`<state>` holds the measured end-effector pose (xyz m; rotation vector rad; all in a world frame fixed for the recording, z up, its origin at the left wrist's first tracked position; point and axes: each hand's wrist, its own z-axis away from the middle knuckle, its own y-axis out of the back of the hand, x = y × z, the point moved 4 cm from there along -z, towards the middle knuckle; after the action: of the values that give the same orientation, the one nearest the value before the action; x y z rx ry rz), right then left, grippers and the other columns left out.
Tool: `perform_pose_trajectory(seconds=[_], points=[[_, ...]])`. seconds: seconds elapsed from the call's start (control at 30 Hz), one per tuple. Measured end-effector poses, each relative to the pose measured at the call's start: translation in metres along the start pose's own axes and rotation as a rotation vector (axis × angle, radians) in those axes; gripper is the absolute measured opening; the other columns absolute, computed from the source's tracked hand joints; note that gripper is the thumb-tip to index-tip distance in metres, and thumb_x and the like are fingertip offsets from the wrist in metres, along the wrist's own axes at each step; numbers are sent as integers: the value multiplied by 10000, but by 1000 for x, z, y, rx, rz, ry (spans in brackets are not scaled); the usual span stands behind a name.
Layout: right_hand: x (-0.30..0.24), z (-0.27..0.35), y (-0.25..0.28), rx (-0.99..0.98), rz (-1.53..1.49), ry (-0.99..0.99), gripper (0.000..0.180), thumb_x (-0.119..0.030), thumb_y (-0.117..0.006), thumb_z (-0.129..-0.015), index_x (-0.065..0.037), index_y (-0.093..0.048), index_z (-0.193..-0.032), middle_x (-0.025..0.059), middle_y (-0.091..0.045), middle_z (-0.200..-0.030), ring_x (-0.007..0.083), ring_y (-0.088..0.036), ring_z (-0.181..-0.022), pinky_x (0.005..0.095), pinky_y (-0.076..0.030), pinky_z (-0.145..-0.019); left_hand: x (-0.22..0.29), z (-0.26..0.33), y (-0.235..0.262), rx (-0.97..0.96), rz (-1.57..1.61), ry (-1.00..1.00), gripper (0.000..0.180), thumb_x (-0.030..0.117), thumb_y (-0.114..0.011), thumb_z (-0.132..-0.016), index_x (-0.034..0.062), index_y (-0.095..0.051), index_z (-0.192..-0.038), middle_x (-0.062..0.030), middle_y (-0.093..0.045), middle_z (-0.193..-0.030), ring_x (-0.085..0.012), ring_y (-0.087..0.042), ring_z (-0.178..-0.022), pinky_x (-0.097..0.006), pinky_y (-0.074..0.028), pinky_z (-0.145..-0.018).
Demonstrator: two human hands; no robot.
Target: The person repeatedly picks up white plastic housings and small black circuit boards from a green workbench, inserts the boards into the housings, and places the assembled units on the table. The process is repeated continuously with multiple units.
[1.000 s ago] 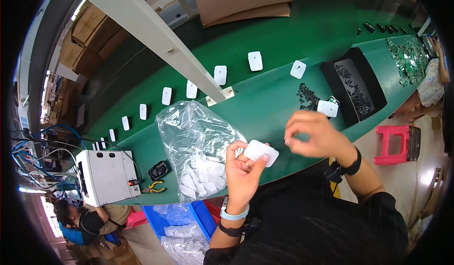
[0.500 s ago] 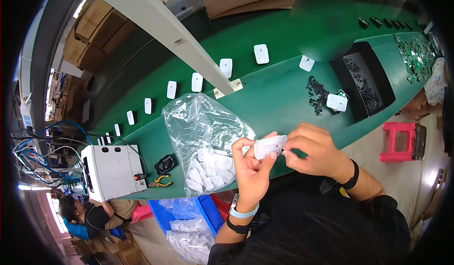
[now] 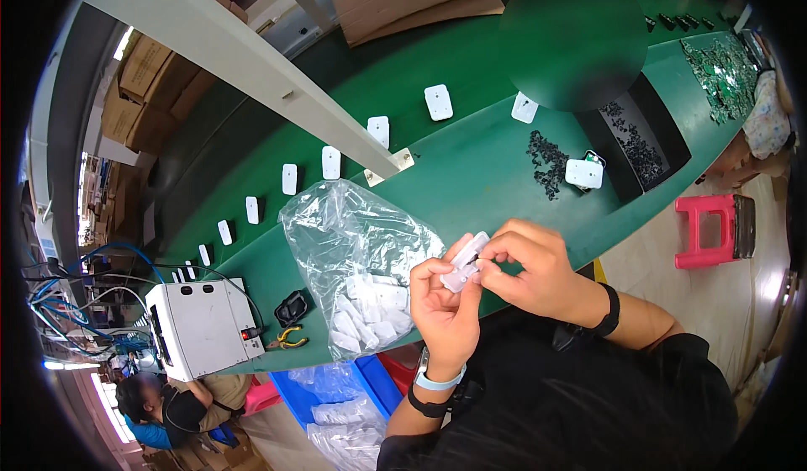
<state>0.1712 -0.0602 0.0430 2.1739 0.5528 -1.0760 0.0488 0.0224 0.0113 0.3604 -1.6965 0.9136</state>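
Landmark: bag (image 3: 336, 231), on worktop (image 3: 475, 185). Inside bag: heaped casings (image 3: 370, 309). Just right of bag: held casing (image 3: 459, 277) in left hand (image 3: 445, 315), right hand (image 3: 538, 273) at its right side. Farther right: loose parts (image 3: 546, 166), then casing with board (image 3: 583, 174), then parts box (image 3: 669, 126), then circuit boards (image 3: 721, 77). Left of bag: pliers (image 3: 291, 339), then machine (image 3: 202, 328) beyond. Behind bag: post foot (image 3: 403, 161), row of casings (image 3: 331, 162). Before bag, below worktop: crate (image 3: 380, 385).
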Motion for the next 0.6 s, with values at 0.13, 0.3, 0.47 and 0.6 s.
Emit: perform_pose_trajectory(seconds=[0.13,0.3,0.47,0.6], points=[[2,0,-1,19,18,3,140,-34,-764,-759,-34,-636,-816,84,-617,-765,214,-633,-655,323,-513,-580,-1,0,-1,24,1,35,352,-167,-568,-929,44,-407,-1161,-334,-517,-1427,-252,-612,-1245,-302,-529,-976],[8,2,-3,-60,-16,-97,133,-56,-764,-764,-39,-641,-813,89,-617,-764,211,-628,-650,329,-510,-580,-4,3,2,61,-28,10,326,-143,-579,-946,36,-404,-1155,-313,-537,-1421,-205,-637,-1187,-248,-548,-888],[12,1,-3,-137,-56,-180,174,-78,-776,-758,-37,-648,-867,74,-617,-771,172,-630,-664,326,-512,-583,-2,5,5,69,-87,36,321,-133,-593,-943,44,-409,-1137,-303,-567,-1394,-172,-659,-1095,-217,-537,-794],[20,-2,-2,-156,-286,-405,254,-103,-802,-761,-29,-653,-952,43,-632,-821,126,-642,-736,288,-533,-601,-4,6,11,104,-77,48,304,-123,-592,-946,48,-406,-1117,-298,-604,-1351,-162,-662,-1061,-210,-525,-774]])
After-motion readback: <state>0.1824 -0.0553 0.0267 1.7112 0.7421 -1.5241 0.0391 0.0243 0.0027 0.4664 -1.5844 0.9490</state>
